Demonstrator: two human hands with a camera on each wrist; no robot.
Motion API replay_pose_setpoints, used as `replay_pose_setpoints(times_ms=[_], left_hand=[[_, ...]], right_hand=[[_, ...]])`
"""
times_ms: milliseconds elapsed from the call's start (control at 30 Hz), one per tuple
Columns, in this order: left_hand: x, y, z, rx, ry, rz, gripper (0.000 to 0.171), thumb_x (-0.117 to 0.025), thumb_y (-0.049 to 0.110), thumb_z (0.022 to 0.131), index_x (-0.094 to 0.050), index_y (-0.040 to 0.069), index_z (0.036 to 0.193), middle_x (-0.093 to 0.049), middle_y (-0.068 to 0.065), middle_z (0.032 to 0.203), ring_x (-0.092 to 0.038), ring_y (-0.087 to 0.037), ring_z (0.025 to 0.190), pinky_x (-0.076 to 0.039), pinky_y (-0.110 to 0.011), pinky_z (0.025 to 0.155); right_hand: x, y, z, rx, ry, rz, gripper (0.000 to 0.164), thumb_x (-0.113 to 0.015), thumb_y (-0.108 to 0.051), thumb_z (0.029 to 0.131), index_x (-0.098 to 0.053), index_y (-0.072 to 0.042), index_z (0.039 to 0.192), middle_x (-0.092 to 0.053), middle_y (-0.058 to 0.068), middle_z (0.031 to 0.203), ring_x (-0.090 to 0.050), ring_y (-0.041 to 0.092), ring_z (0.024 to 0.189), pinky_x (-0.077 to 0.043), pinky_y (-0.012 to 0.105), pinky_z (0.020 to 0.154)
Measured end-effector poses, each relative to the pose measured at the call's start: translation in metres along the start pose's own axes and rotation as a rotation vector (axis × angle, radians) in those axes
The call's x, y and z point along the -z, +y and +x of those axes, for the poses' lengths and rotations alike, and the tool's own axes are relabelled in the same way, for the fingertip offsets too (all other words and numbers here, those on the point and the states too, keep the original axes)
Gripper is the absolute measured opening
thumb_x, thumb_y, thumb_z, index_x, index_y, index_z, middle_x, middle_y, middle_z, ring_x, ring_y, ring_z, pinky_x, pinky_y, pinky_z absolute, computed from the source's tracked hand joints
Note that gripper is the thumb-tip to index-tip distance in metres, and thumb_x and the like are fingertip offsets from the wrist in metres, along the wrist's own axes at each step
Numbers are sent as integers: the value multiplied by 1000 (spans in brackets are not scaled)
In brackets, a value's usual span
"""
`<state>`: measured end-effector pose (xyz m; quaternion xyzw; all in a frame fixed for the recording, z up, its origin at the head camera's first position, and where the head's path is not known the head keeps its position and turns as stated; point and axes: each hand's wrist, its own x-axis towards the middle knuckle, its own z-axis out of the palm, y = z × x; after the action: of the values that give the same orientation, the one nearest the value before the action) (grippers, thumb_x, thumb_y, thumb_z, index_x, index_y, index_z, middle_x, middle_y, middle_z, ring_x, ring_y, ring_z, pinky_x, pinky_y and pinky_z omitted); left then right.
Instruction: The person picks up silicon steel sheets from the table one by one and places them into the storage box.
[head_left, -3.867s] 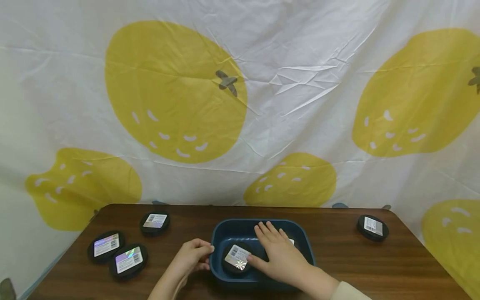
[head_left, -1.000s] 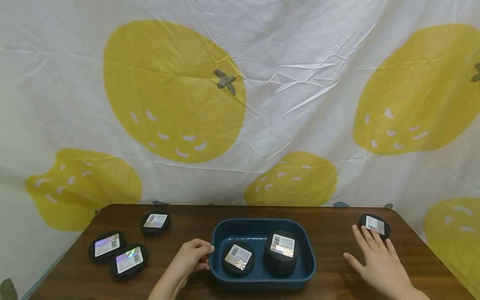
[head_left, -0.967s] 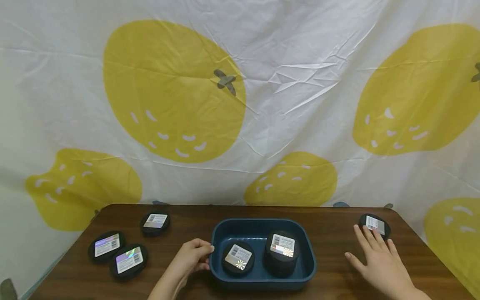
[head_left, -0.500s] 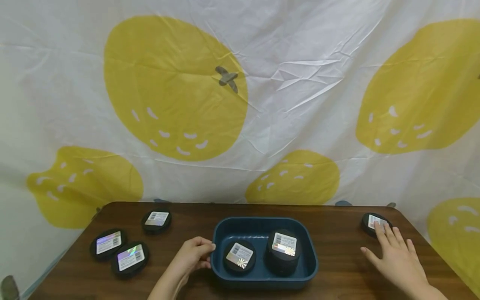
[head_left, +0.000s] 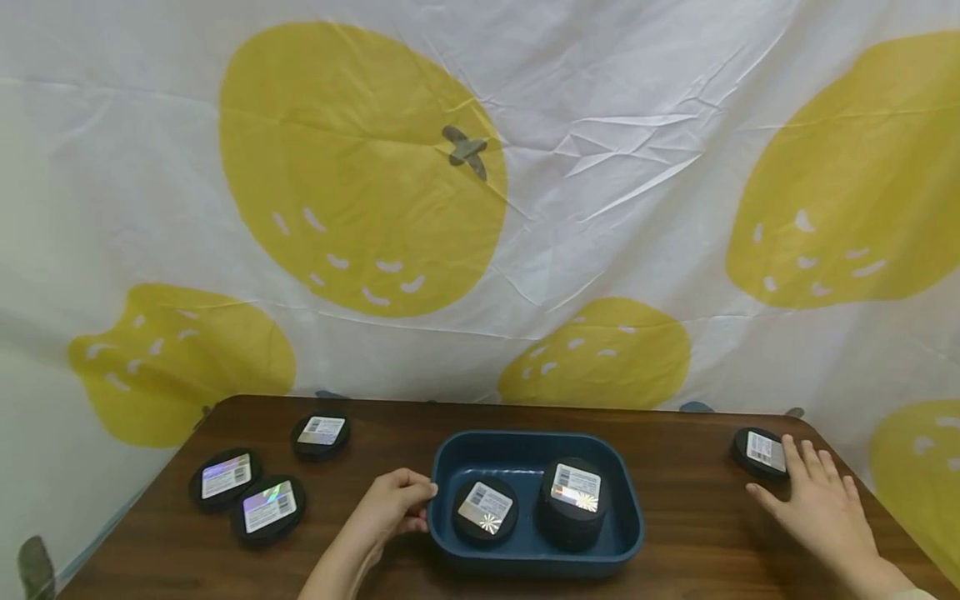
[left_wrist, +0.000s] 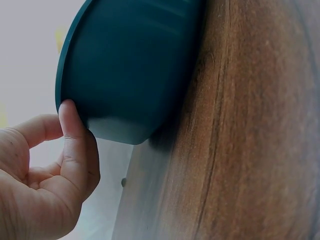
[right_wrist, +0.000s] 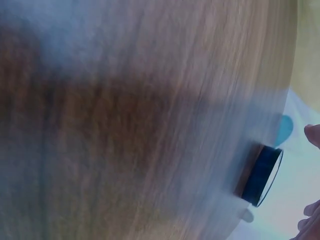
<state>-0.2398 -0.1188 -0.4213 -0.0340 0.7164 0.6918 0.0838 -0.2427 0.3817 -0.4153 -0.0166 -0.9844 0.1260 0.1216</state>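
My left hand [head_left: 393, 504] pinches the left rim of a dark blue plastic tub [head_left: 525, 567] between thumb and fingers. In the left wrist view, thumb and fingers grip the edge of that tub [left_wrist: 125, 65]. Inside the tub lie a black round puck-like disc [head_left: 485, 510] with a white label and, to its right, a taller black stack [head_left: 573, 508] with a label on top. My right hand [head_left: 821, 504] is spread beside another labelled black disc [head_left: 761, 454] at the table's far right. In the right wrist view, a gap shows between the fingers and this disc [right_wrist: 262, 175].
Three more labelled black discs lie on the left: one at the back [head_left: 321, 435], one at the far left [head_left: 225, 479] and one in front [head_left: 268, 510], the latter two touching. The brown wooden table [head_left: 690, 517] ends at a white curtain [head_left: 405, 367] with yellow fruit prints.
My right hand left the tub, went to the far right disc, then shifted right, off its top to its side. The taller stack came into view. The left hand stayed on the rim.
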Motion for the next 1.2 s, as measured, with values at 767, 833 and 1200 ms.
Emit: replay_pose_setpoints(times_ms=[767, 833, 1200], left_hand=[[0, 1, -1, -6, -9, -7, 15, -59, 8, 86, -55, -6, 92, -51, -3, 69, -51, -11, 56, -48, -22, 52], [0, 2, -1, -7, -10, -7, 15, -59, 8, 86, -55, -6, 92, -52, -4, 69, -51, -11, 57, -49, -22, 52], [1, 1, 0, -13, -16, -15, 14, -59, 6, 85, -56, -6, 91, -52, -3, 68, -51, -10, 55, -48, -21, 50]], right_hand=[[-7, 11, 46, -254, -109, 288, 101, -56, -45, 88, 1, 24, 134, -9, 48, 135, -14, 60, 124, -20, 66, 99], [-7, 10, 48, -274, -108, 299, 100, -57, -44, 88, 1, 24, 135, -9, 48, 135, -14, 60, 124, -20, 65, 100], [-14, 15, 56, -385, -157, 349, 105, -58, -44, 86, 6, 25, 133, -3, 48, 136, -8, 60, 126, -16, 63, 104]])
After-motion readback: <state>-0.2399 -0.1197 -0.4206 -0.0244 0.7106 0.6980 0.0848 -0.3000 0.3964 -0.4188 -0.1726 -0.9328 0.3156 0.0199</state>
